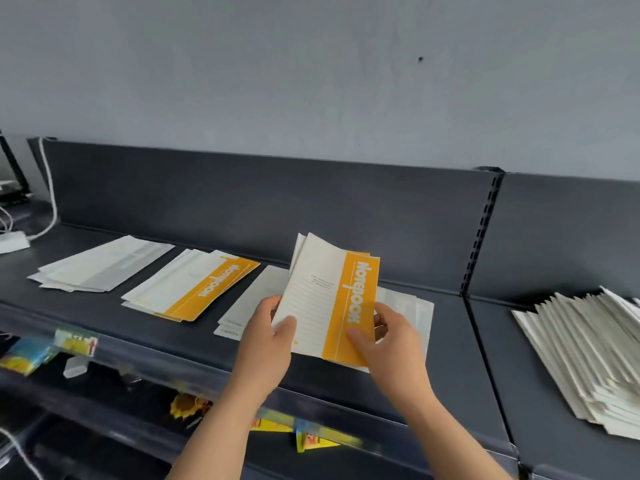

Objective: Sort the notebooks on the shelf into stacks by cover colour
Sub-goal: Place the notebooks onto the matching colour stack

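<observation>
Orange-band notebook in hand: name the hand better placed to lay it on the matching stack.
Left, probably. The left hand grips the orange-band notebook on the side nearest the orange stack; the right hand would have to cross over.

shelf [104,317]: far-left stack [100,263] | left stack [187,289] | centre stack [242,306] under held notebooks [325,299] | right pile [588,358]

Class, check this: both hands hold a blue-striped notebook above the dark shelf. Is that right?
No. The head view shows an orange stripe: the left hand and right hand hold an orange-striped notebook above the dark shelf.
</observation>
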The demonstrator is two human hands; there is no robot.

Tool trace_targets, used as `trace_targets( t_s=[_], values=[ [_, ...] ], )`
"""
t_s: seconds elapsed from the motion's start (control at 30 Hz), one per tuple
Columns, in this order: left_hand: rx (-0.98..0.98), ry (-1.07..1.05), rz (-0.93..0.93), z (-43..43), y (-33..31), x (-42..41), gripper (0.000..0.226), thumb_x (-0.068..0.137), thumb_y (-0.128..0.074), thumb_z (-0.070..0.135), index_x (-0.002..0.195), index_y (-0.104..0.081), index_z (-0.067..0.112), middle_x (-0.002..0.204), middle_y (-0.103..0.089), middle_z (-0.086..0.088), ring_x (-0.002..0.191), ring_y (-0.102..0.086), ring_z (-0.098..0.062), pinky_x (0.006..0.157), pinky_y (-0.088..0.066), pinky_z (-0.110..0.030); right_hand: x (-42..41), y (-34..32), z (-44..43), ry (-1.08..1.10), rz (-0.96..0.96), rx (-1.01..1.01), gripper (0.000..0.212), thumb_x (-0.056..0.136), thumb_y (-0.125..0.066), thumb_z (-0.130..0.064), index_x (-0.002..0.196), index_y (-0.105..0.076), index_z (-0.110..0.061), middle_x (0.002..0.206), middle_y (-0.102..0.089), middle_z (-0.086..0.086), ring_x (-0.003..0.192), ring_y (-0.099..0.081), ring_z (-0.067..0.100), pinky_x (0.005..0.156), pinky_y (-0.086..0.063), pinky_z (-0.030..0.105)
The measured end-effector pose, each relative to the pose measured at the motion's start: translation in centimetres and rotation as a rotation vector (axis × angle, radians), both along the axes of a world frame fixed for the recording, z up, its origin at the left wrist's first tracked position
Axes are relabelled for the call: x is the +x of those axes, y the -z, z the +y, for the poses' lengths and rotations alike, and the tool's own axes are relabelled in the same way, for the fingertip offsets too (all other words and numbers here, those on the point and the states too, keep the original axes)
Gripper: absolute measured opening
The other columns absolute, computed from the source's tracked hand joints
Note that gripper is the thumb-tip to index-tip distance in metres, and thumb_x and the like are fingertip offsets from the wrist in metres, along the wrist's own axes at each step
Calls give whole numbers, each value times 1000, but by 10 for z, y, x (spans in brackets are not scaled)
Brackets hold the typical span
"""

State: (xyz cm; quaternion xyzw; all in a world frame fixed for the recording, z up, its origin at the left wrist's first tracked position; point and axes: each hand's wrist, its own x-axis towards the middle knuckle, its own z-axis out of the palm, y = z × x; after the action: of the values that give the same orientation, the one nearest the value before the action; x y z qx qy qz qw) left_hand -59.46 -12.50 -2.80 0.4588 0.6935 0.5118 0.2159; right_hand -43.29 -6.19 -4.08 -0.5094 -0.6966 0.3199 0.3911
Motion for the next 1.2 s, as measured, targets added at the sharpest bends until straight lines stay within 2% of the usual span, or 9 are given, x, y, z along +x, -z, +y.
trace_targets(
  t_s=[0.2,0.27,0.37,0.47,0.7,0.87,0.97,1.07,1.2],
  values=[
    [14,-68,77,-1,6,-45,30,98,-46,21,128,-49,23,121,-60,9,106,-58,-9,61,-49,-9,-46,-3,10,-76,-27,56,36,87,-63,-34,121,-51,-29,107,-56,-9,86,-55,8,72,-45,19],
    [41,-108,84,-2,9,-60,29,98,-45,22,127,-49,23,120,-60,10,103,-58,-6,63,-47,-10,-63,0,13,-110,-19,80,34,87,-64,-33,119,-51,-32,108,-56,-8,86,-55,8,75,-48,22],
    [43,-155,92,-10,19,-83,29,99,-45,24,128,-49,25,116,-59,13,95,-57,1,62,-44,-8,-91,9,10,-142,-58,53,45,87,-62,-36,129,-49,-26,118,-55,-8,94,-57,9,82,-51,25],
    [32,-170,130,-18,24,-110,28,98,-47,24,125,-51,27,105,-56,22,90,-54,8,68,-43,-9,-119,13,8,-174,-85,54,42,87,-63,-38,125,-52,-25,111,-56,-9,91,-59,9,78,-53,24],
    [-50,-237,321,-14,22,-193,29,98,-48,28,126,-52,25,117,-56,5,100,-56,-10,78,-50,-21,-202,10,6,-143,-240,88,36,85,-59,-48,114,-54,-26,100,-55,-7,98,-56,21,83,-54,40],
    [-138,-186,416,-4,19,-250,26,96,-49,28,121,-57,22,110,-56,1,95,-58,-15,81,-53,-32,-251,6,6,-122,-310,65,38,89,-56,-45,121,-49,-26,107,-56,-5,100,-55,16,95,-47,40],
    [-193,-173,464,2,20,-277,31,96,-50,29,124,-55,17,116,-55,-4,100,-56,-20,84,-51,-34,-272,6,6,-100,-362,64,36,90,-53,-45,120,-48,-25,114,-56,-4,104,-53,16,100,-42,38],
    [-240,-164,552,11,21,-294,38,96,-50,30,130,-52,14,121,-53,-6,109,-50,-22,88,-47,-34,-286,9,7,-78,-418,58,31,92,-50,-43,116,-50,-23,113,-55,-4,104,-52,16,101,-35,32],
    [-331,-129,691,20,26,-307,41,96,-46,35,133,-48,17,122,-50,-5,109,-47,-22,89,-45,-33,-299,16,7,-44,-558,82,30,94,-44,-43,112,-51,-20,110,-55,-2,100,-53,16,99,-31,32]
  ],
)
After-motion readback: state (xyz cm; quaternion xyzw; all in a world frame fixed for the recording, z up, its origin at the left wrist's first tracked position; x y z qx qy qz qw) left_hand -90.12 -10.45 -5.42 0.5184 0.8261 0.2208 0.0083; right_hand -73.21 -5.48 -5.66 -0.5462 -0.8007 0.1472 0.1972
